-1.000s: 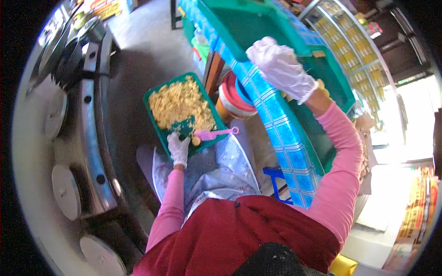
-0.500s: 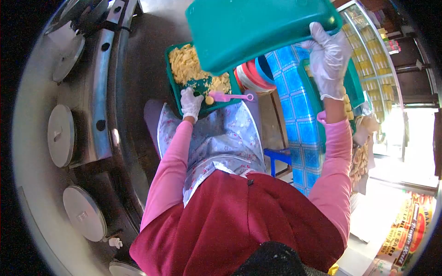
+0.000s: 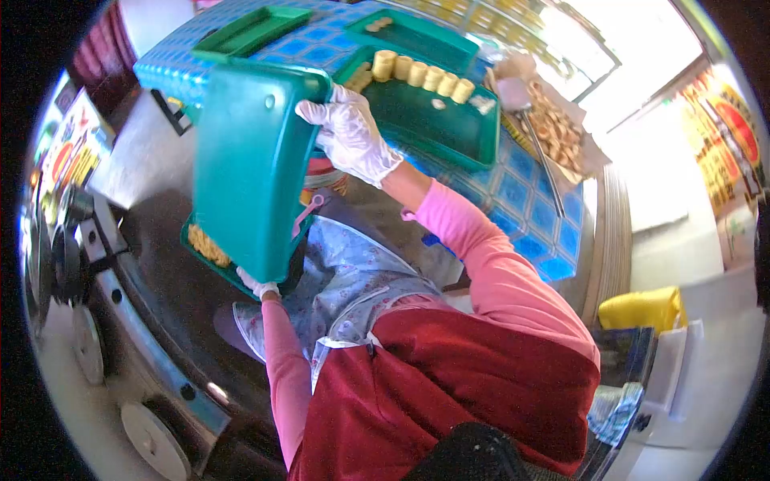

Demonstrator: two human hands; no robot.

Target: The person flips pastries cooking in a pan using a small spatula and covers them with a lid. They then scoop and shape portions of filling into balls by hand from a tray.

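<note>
My right hand (image 3: 349, 135), in a thin clear glove, grips the rim of a green plastic tray (image 3: 253, 168). The tray is tilted up on its side. Below and partly behind it, a second green tray (image 3: 186, 234) by my lap contains a crumbly pale-yellow mass (image 3: 207, 245). My gloved left hand (image 3: 258, 284) is at that lower tray's near edge, its fingers largely hidden by the raised tray. A pink scoop (image 3: 308, 213) lies at the right side of the lower tray.
On the blue-checked table (image 3: 513, 192), a green tray (image 3: 437, 132) has several pale-yellow cylinders (image 3: 417, 74) along its far side. More green trays stand behind. Brown pieces lie on paper (image 3: 553, 128) at the right. A steel counter edge (image 3: 164, 361) runs along my left.
The view has turned right. My right hand has swung the tray from level to a steep tilt, and it now covers most of the lower tray and my left fingers.
</note>
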